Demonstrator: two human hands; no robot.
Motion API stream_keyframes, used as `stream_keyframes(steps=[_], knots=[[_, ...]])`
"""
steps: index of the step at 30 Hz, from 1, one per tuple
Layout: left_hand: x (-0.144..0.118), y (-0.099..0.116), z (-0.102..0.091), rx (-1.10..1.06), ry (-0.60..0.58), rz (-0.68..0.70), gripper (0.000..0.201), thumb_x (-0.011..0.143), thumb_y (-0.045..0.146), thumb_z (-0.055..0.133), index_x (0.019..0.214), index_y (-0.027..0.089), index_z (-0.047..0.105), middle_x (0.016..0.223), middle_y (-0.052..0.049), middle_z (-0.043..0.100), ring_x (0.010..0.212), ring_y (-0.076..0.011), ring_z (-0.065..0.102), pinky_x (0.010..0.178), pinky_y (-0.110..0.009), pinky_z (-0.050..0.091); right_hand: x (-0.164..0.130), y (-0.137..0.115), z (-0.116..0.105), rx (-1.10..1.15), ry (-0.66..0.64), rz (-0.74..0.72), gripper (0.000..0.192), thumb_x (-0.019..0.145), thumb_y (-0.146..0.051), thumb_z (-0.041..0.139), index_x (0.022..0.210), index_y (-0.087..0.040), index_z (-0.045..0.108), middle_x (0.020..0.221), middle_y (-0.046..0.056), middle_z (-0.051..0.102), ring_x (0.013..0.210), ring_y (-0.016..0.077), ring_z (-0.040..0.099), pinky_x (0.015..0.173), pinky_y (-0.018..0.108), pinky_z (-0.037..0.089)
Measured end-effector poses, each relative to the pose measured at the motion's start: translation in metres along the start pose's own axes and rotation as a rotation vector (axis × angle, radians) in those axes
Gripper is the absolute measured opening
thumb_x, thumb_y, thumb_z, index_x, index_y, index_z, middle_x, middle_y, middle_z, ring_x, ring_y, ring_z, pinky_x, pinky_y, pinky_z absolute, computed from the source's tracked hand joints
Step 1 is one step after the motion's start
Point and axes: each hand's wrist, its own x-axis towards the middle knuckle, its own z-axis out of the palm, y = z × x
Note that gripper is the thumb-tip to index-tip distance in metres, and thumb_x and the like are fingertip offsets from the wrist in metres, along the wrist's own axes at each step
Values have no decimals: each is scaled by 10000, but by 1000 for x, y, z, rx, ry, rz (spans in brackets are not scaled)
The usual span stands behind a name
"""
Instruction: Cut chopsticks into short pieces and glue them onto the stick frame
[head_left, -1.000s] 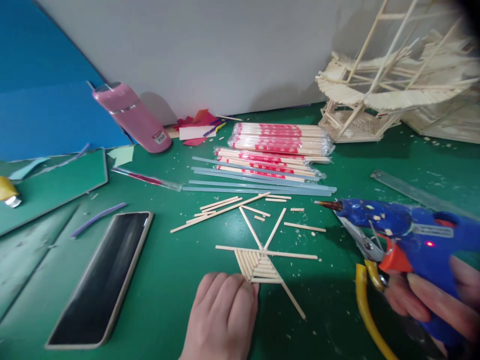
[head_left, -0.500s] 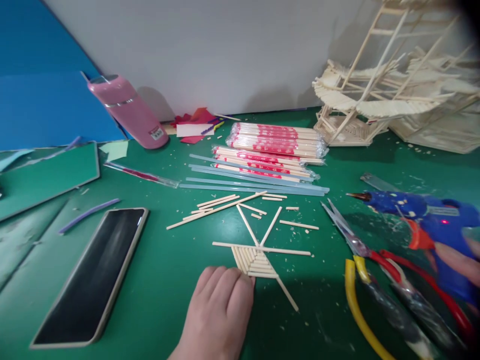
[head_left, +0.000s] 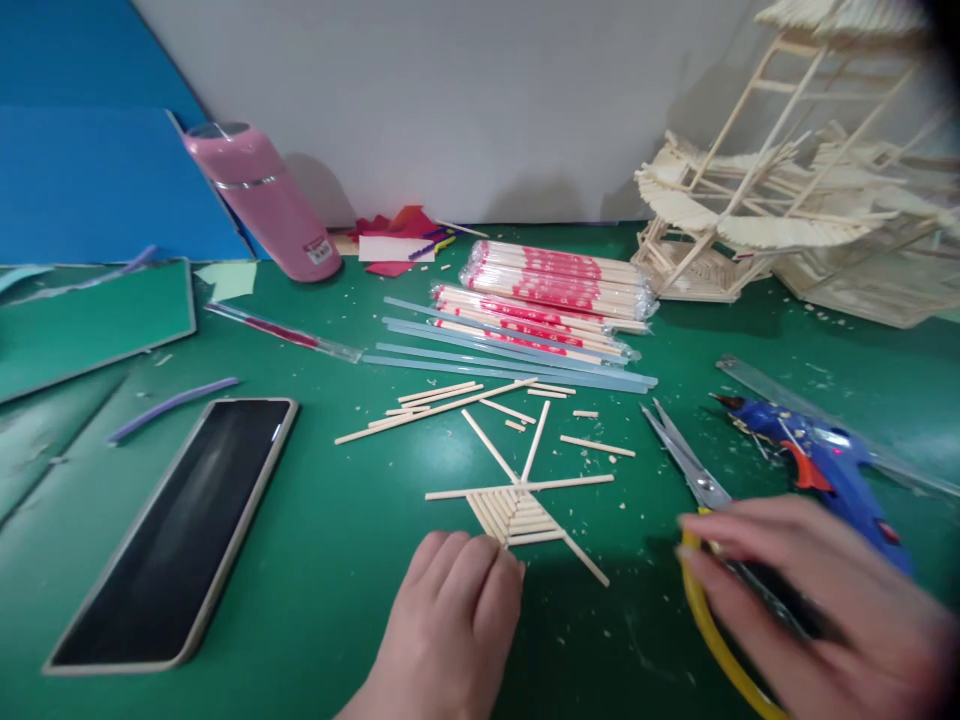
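Observation:
A small fan-shaped piece of glued wooden sticks (head_left: 517,505) lies on the green mat. My left hand (head_left: 450,625) rests flat just below it, fingertips touching its lower left edge. My right hand (head_left: 817,600) hovers with fingers spread over the handles of the scissors (head_left: 686,462), whose blades point up and left; it grips nothing. The blue glue gun (head_left: 821,462) lies on the mat just beyond that hand, nozzle pointing left. A yellow cable (head_left: 712,630) curves under the right hand.
A dark phone (head_left: 176,525) lies at the left. Loose sticks (head_left: 442,405), clear glue rods (head_left: 510,362) and packs of chopsticks (head_left: 559,285) sit behind the piece. A pink bottle (head_left: 262,205), a ruler (head_left: 832,420) and a large stick model (head_left: 787,200) stand further back.
My right hand set the glue gun down on the mat at the right, let go of it and moved over the scissors. My left hand stayed by the stick piece.

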Motion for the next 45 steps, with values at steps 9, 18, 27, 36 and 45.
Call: stream_keyframes(steps=[9,18,27,36,45], knots=[[-2,4,7,95,60,66,204,781,36,421,662,126,560,661,-64,569,560,-166,457,518,-301,371,15,-27,53,68,-272,4,125,831,-171,491,918,-215,569,784,32,553,700,159,508,590,293,430],[1,4,5,123,92,66,226,751,1,415,648,120,577,651,-64,583,543,-165,476,507,-306,396,13,-25,57,120,-306,38,77,840,-185,503,852,-229,566,779,4,539,700,139,480,592,285,402],[-4,4,20,138,244,40,359,815,19,286,619,133,566,644,-57,562,542,-153,452,532,-315,382,17,-25,55,166,-382,33,104,872,-189,444,854,-219,542,784,0,546,699,139,470,583,284,385],[-7,3,25,134,284,44,383,856,53,246,680,134,577,669,-64,550,581,-162,487,572,-331,411,19,-25,55,177,-360,46,104,862,-197,465,837,-219,562,781,2,558,708,140,482,596,279,390],[-4,1,20,146,233,114,297,877,77,275,921,80,568,696,-59,553,606,-162,499,565,-318,425,21,-27,57,157,-341,80,131,855,-211,471,813,-216,595,771,6,586,714,146,508,611,274,412]])
